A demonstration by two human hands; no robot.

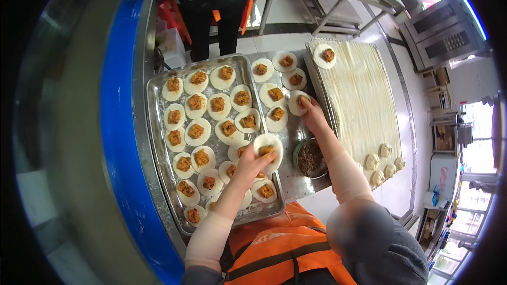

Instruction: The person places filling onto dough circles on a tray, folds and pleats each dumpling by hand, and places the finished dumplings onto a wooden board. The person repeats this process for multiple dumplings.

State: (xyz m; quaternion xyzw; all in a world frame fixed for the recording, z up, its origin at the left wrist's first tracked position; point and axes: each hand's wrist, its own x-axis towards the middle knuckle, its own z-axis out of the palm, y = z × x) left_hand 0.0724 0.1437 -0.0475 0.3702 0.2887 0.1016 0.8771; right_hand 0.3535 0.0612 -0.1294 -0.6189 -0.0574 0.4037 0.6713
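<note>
My left hand (253, 162) holds a round dough wrapper with filling (267, 146) above the right edge of a metal tray (281, 190). Rows of floured wrappers, each topped with orange-brown filling, lie in that tray. My right hand (311, 111) grips another filled wrapper (297, 103) over the steel table (295, 130), its thumb and fingers at the filling. Several more filled wrappers, such as one near it (276, 94), rest on the table and by the tray's rim. A bowl of dark crumbly filling (311, 160) stands beside my right forearm.
At right, a cloth-covered rack (364, 91) carries one open filled wrapper (324, 56) and several pleated buns (372, 161). A blue belt-like strip (119, 99) runs along the left. A co-worker in dark trousers (214, 12) stands beyond the tray, near metal racks (336, 12).
</note>
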